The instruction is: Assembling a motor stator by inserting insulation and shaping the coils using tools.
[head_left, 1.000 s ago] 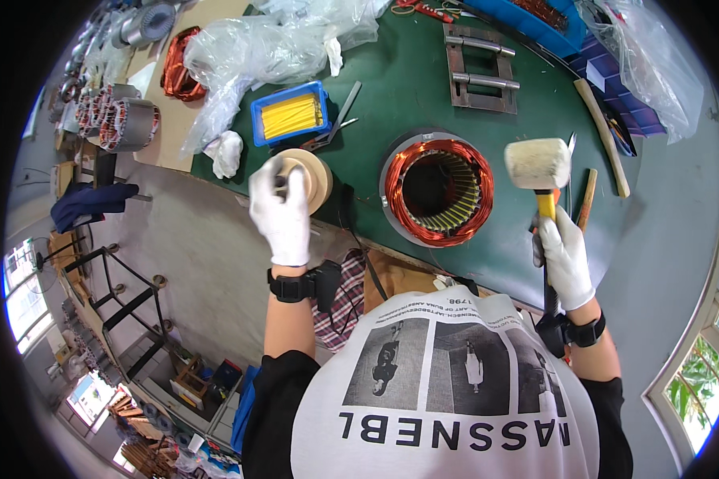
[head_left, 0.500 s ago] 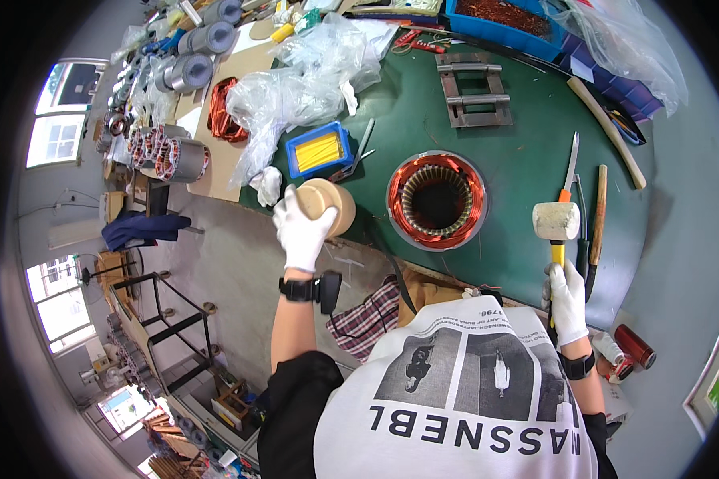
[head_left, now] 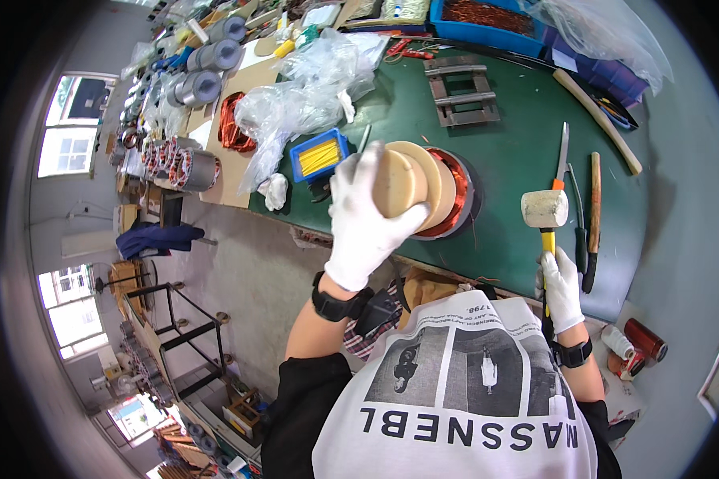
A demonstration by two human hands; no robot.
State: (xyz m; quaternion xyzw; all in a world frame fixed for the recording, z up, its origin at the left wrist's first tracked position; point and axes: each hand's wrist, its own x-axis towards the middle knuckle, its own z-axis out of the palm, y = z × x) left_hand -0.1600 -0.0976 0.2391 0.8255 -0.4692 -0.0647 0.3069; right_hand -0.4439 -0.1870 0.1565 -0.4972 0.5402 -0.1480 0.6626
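My white-gloved left hand [head_left: 367,219] grips a beige stepped round block [head_left: 397,184], fingers along one side and thumb on the other. The block's wider disc covers much of the stator [head_left: 465,209], a metal ring wound with copper wire that sits on the green table. Whether block and stator touch, I cannot tell. At the table's right front edge my gloved right hand [head_left: 562,291] is closed round the yellow handle of a mallet [head_left: 544,209], whose pale head points up and away from me.
A blue tray of yellow strips [head_left: 319,157] stands left of the stator, near crumpled plastic bags [head_left: 295,104]. A metal frame [head_left: 462,89] lies behind. Right of the mallet are a blade with an orange collar [head_left: 562,156] and wooden-handled tools [head_left: 593,215]. Copper coils [head_left: 233,124] lie far left.
My left hand has carried the beige block rightward from beside the table's front edge to over the stator. The right hand still holds the mallet in nearly the same place.
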